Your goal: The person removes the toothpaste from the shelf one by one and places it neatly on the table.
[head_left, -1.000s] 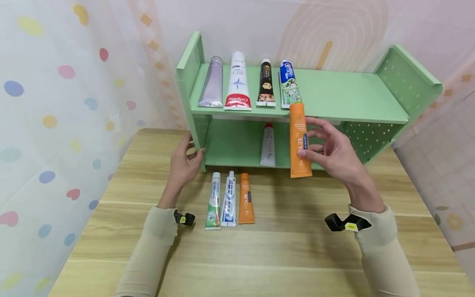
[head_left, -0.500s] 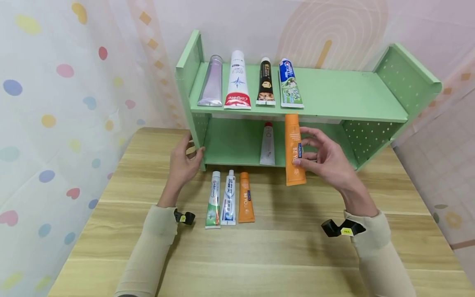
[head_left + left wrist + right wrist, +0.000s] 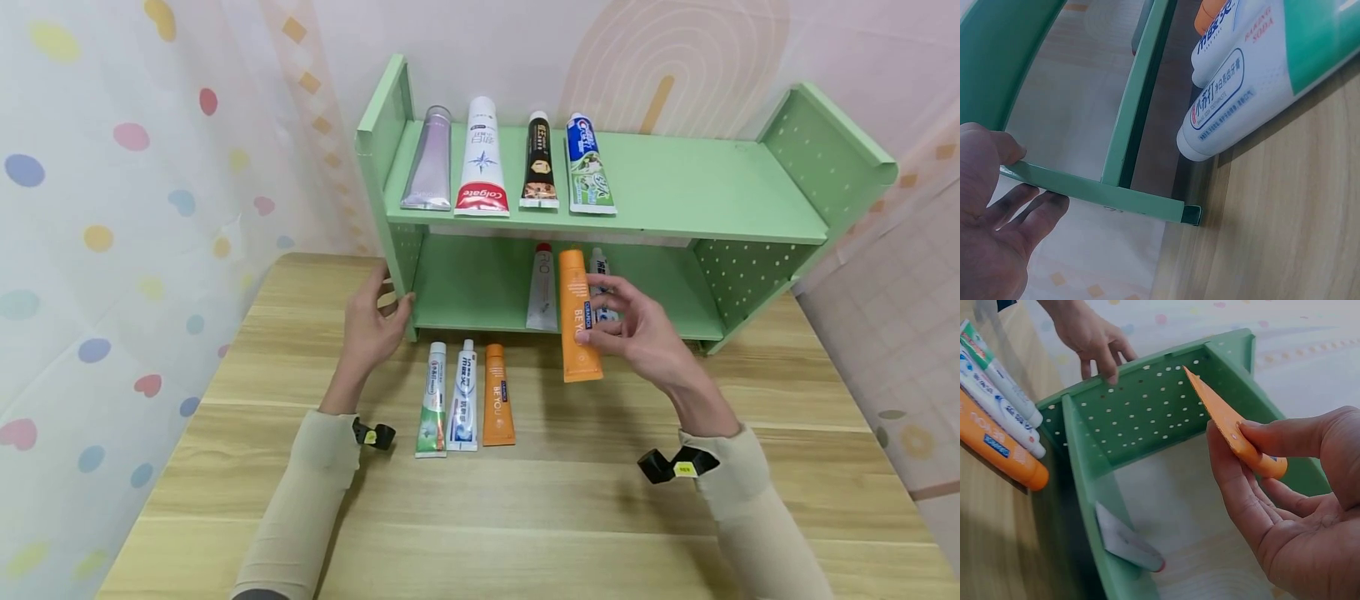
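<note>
My right hand [image 3: 647,340] pinches an orange toothpaste tube [image 3: 573,310] between thumb and fingers, cap end up, in front of the lower tier of a green two-tier shelf [image 3: 720,196]. In the right wrist view this held tube [image 3: 1225,419] is seen nearly edge-on. My left hand [image 3: 373,327] grips the shelf's left side panel [image 3: 1091,189], thumb on one face and fingers on the other. Just behind the held tube, a white tube with a red cap [image 3: 542,287] lies on the lower tier. A white and blue tube [image 3: 600,263] there is partly hidden by my right hand.
On the upper tier lie a purple-grey tube [image 3: 431,162], a white and red Colgate tube [image 3: 482,158], a black tube [image 3: 538,162] and a blue and green tube [image 3: 589,167]. A green-white tube [image 3: 432,400], a white-blue tube [image 3: 463,400] and another orange tube [image 3: 497,408] line the wooden table.
My right hand has moved left and down with the orange toothpaste tube, away from the upper tier's edge. The white and blue tube behind it has come into view. My left hand stays put.
</note>
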Available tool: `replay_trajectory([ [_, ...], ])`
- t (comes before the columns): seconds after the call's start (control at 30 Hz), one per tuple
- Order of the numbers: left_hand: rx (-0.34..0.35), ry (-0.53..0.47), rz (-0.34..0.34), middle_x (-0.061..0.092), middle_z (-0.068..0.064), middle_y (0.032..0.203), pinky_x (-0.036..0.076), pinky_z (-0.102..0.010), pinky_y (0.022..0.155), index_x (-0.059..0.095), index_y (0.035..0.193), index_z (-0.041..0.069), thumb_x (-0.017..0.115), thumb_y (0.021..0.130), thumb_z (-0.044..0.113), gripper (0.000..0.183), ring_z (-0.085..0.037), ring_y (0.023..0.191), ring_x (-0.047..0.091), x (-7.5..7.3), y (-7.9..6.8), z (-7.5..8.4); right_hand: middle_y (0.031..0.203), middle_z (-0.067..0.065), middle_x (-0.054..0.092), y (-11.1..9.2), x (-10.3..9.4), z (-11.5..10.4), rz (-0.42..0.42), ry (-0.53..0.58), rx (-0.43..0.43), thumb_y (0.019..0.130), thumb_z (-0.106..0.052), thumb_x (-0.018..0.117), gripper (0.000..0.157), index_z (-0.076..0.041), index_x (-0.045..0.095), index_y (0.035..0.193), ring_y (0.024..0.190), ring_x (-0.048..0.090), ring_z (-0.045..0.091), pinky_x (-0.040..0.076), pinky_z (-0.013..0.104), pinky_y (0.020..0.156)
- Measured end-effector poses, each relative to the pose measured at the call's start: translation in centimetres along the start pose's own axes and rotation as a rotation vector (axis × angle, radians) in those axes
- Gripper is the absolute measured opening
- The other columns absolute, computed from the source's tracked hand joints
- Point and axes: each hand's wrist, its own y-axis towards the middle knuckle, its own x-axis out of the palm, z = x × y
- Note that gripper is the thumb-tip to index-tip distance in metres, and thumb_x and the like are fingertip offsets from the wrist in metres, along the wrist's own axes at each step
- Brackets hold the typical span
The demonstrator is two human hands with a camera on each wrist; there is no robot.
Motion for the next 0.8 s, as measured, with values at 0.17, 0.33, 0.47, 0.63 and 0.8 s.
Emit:
replay_trajectory([
  [0.17,-0.002,0.001,-0.004,0.053,-0.037,0.136,0.059,-0.056,0.097,0.044,0.149,-0.006,0.059,0.095,-0.009,0.056,-0.055,0.120,0.061,0.1,0.0,0.1,0.120,0.009,0.061,0.3,0.4,0.9,-0.011,0.007,0.038,0.090,0.008,0.070,0.075,-0.009,0.036,0.155,0.093,0.075,0.015,0.069,0.033,0.082],
  [0.33,0.014,-0.004,-0.003,0.054,-0.038,0.135,0.059,-0.057,0.096,0.044,0.148,-0.007,0.059,0.095,-0.010,0.055,-0.056,0.118,0.061,0.2,0.0,0.3,0.119,0.013,0.061,0.4,0.7,1.9,-0.027,0.020,0.054,0.090,0.008,0.070,0.076,-0.010,0.035,0.156,0.087,0.074,0.017,0.069,0.030,0.080],
  [0.47,0.025,-0.001,0.002,0.054,-0.038,0.135,0.060,-0.056,0.095,0.045,0.147,-0.008,0.059,0.095,-0.010,0.055,-0.055,0.117,0.062,0.1,-0.1,0.5,0.121,0.017,0.062,0.4,1.0,2.7,-0.048,0.022,0.070,0.090,0.007,0.070,0.077,-0.010,0.033,0.157,0.088,0.074,0.018,0.068,0.030,0.081],
  [0.63,0.004,-0.005,0.001,0.054,-0.038,0.135,0.059,-0.054,0.096,0.045,0.148,-0.007,0.059,0.095,-0.009,0.055,-0.054,0.118,0.062,0.1,0.0,0.4,0.125,0.019,0.060,0.3,1.4,3.5,-0.070,0.029,0.091,0.091,0.006,0.069,0.078,-0.010,0.033,0.157,0.084,0.074,0.017,0.068,0.029,0.078],
  [0.8,0.000,-0.006,0.004,0.054,-0.038,0.135,0.059,-0.054,0.097,0.045,0.147,-0.007,0.060,0.095,-0.009,0.054,-0.055,0.118,0.062,0.0,0.0,0.4,0.129,0.020,0.059,0.3,1.8,4.2,-0.084,-0.008,0.112,0.090,0.000,0.072,0.076,-0.012,0.035,0.156,0.080,0.070,0.017,0.063,0.025,0.072],
])
